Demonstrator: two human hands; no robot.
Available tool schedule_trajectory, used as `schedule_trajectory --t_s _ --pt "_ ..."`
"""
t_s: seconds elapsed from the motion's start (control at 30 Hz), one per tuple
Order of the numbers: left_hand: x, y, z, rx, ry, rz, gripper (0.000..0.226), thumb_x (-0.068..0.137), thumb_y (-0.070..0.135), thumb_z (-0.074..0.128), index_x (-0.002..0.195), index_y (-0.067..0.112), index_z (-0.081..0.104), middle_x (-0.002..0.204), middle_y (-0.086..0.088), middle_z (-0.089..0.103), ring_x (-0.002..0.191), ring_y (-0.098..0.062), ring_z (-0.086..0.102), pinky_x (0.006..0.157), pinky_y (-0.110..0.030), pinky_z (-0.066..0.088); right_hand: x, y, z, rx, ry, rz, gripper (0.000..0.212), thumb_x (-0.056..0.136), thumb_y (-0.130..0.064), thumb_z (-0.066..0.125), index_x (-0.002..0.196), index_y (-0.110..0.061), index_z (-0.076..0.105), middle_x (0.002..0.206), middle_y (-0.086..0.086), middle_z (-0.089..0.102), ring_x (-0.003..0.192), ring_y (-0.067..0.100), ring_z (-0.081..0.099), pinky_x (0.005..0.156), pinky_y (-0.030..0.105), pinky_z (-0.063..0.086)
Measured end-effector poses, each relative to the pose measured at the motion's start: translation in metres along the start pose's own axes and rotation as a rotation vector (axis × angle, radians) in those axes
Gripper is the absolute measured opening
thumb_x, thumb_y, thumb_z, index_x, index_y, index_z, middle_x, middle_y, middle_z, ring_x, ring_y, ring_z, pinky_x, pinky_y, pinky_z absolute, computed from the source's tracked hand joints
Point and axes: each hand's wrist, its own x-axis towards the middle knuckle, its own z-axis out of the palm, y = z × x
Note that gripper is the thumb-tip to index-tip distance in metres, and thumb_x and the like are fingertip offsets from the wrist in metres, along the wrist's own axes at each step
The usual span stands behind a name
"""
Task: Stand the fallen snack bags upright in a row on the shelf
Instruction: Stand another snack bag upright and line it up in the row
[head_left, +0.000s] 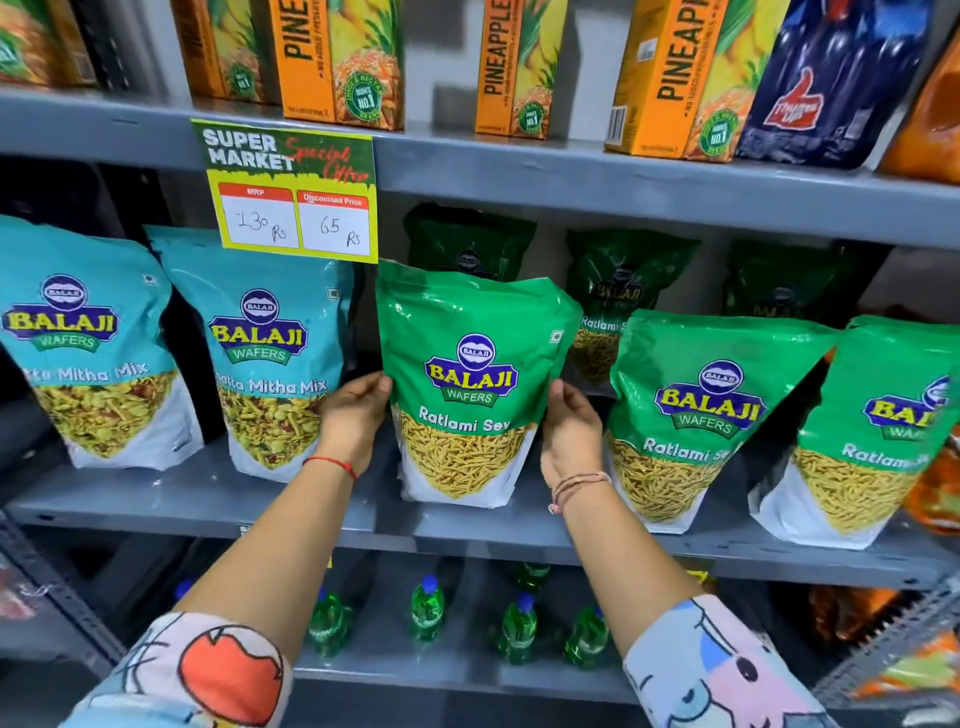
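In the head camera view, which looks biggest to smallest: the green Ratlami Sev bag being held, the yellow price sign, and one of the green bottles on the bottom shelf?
1. Held Ratlami Sev bag, clearly largest.
2. Price sign.
3. Green bottle, smallest, though it sits lower and farther from the camera, so it may look smaller than it is.
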Motion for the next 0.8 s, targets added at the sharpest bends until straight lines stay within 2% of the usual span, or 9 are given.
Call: schedule_trajectory --t_s 0.07,0.13,0.17,0.23,0.3,0.43,0.63,0.73,0.8 --pt "-0.008 -0.019 -0.01 0.231 -0.065 -0.064 0.034 0.088 0.0 0.047 0.121 -0.002 0.05 0.125 -0.016 0.057 0.103 -0.017 0.052 0.093 -0.029 0.041 -0.009 0.012 -0.015 -0.287 -0.073 0.032 0.03 0.087 0.0 0.049 0.064 -0.018 0.056 0.062 -0.008 0.063 0.067 0.013 0.053 0.071 0.018 0.044" --pt "-0.015 -0.038 -0.014 0.454 -0.073 -0.088 0.033 0.086 -0.003 0.048 0.119 -0.003 0.053 0.123 -0.014 0.055 0.104 -0.017 0.05 0.085 -0.022 0.037 -0.02 0.029 -0.03 -0.646 -0.175 0.075 0.026 0.087 0.0 0.05 0.066 -0.014 0.056 0.07 0.003 0.06 0.074 0.021 0.051 0.067 0.021 0.04" --pt "-0.017 -0.046 -0.015 0.519 -0.051 -0.075 0.032 0.084 -0.005 0.049 0.115 -0.004 0.056 0.12 -0.014 0.057 0.104 -0.021 0.053 0.082 -0.021 0.038 -0.024 0.038 -0.036 -0.754 -0.196 0.103 0.017 0.086 -0.001 0.051 0.076 -0.009 0.061 0.081 0.009 0.063 0.083 0.023 0.054 0.07 0.023 0.038" --pt "-0.015 -0.053 -0.014 0.623 -0.022 -0.049 0.027 0.082 -0.004 0.052 0.107 -0.005 0.061 0.116 -0.024 0.063 0.108 -0.032 0.058 0.086 -0.029 0.042 -0.028 0.05 -0.041 -0.874 -0.153 0.122 0.016 0.085 -0.002 0.052 0.096 0.001 0.063 0.1 0.019 0.066 0.097 0.031 0.059 0.076 0.026 0.038" --pt "-0.011 -0.053 -0.013 0.767 -0.024 -0.034 0.024 0.083 0.0 0.053 0.104 -0.005 0.063 0.115 -0.025 0.064 0.108 -0.034 0.058 0.089 -0.031 0.042 -0.028 0.054 -0.04 -0.938 -0.118 0.098 0.017 0.084 -0.003 0.054 0.097 0.004 0.062 0.105 0.023 0.067 0.099 0.035 0.06 0.074 0.027 0.038" --pt "-0.008 -0.054 -0.013 0.871 0.019 -0.012 0.024 0.084 0.003 0.051 0.102 -0.003 0.065 0.115 -0.023 0.065 0.108 -0.035 0.058 0.088 -0.031 0.042 -0.023 0.053 -0.034 -0.987 -0.083 0.123 0.016 0.084 -0.008 0.056 0.093 0.003 0.062 0.104 0.025 0.067 0.097 0.036 0.059 0.071 0.028 0.037" --pt "-0.008 -0.058 -0.01 0.92 0.042 0.016 0.023 0.085 0.002 0.045 0.099 -0.006 0.061 0.109 -0.03 0.064 0.101 -0.043 0.056 0.081 -0.037 0.044 -0.015 0.048 -0.037 -1.054 -0.159 0.177 0.017 0.084 -0.011 0.056 0.093 0.002 0.063 0.104 0.022 0.067 0.091 0.031 0.058 0.069 0.024 0.033" --pt "-0.009 -0.063 -0.015 0.815 0.001 -0.008 0.019 0.084 0.0 0.048 0.098 -0.005 0.06 0.106 -0.029 0.064 0.1 -0.041 0.057 0.077 -0.034 0.042 -0.018 0.047 -0.042 -0.795 -0.266 0.233 0.022 0.079 0.007 0.055 0.098 -0.002 0.061 0.108 0.019 0.065 0.094 0.022 0.053 0.074 0.027 0.045" --pt "-0.014 -0.067 -0.017 0.595 -0.096 -0.067 0.027 0.08 -0.011 0.049 0.103 0.0 0.055 0.107 -0.023 0.061 0.104 -0.032 0.055 0.077 -0.03 0.045 -0.024 0.044 -0.048 -0.627 -0.416 0.276 0.044 0.073 0.021 0.054 0.108 -0.005 0.052 0.109 0.01 0.057 0.102 0.019 0.05 0.072 0.012 0.049"
